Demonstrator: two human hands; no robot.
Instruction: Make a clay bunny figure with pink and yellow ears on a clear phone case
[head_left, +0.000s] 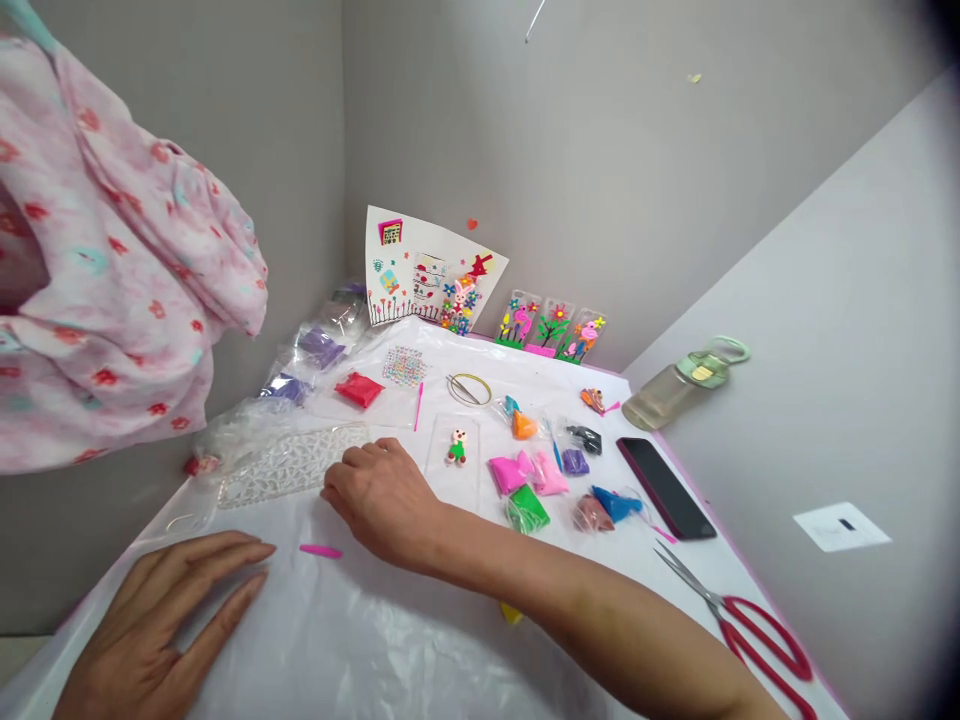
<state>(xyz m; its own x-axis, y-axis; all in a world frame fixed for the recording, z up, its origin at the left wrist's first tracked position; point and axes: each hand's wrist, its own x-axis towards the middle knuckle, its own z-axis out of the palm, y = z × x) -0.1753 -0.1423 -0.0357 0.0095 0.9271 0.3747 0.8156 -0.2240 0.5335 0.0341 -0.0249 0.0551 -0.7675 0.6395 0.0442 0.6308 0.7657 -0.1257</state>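
My left hand lies on the white plastic sheet with its fingers stretched out, holding nothing. A short pink stick lies between my two hands. My right hand reaches across the table with its fingers curled downward; whatever is under the fingertips is hidden. It is beside the right end of a clear lace-patterned piece. Just beyond my right wrist is a clear rectangular panel bearing a small clay bear with a green body.
Bagged clay, including a red packet and a green packet, lies around. At right are a phone, red-handled scissors and a bottle. Decorated panels lean on the wall. Pink floral cloth hangs left.
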